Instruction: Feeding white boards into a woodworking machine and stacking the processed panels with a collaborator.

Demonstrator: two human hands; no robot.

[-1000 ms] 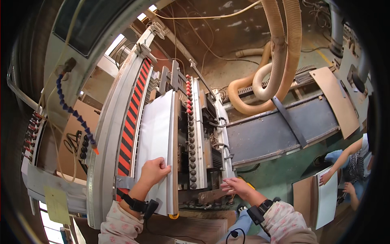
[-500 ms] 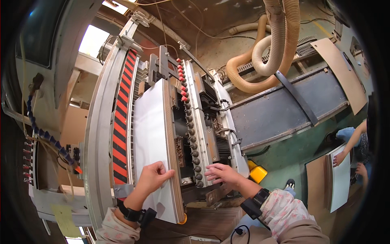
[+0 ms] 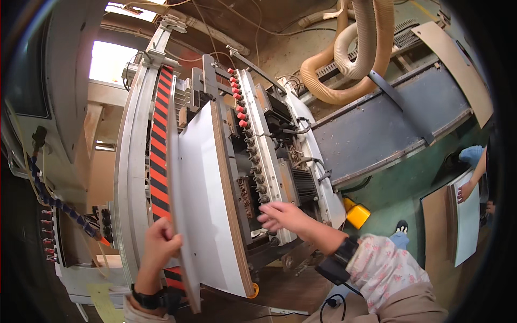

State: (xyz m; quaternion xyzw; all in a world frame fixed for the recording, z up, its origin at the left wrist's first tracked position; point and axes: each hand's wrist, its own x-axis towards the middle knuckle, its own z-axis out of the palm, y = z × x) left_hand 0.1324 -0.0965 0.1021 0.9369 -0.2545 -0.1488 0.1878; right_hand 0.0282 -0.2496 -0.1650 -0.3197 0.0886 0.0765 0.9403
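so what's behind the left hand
A red-and-black striped strip shows beyond the left hand and again between forearm and tilted panel; the stretch covered by the hand can't be seen.

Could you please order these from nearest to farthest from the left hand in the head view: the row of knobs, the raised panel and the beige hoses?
From the left hand:
1. Raised panel, in its grasp.
2. Row of knobs, to its right.
3. Beige hoses, beyond the knobs, at upper right.
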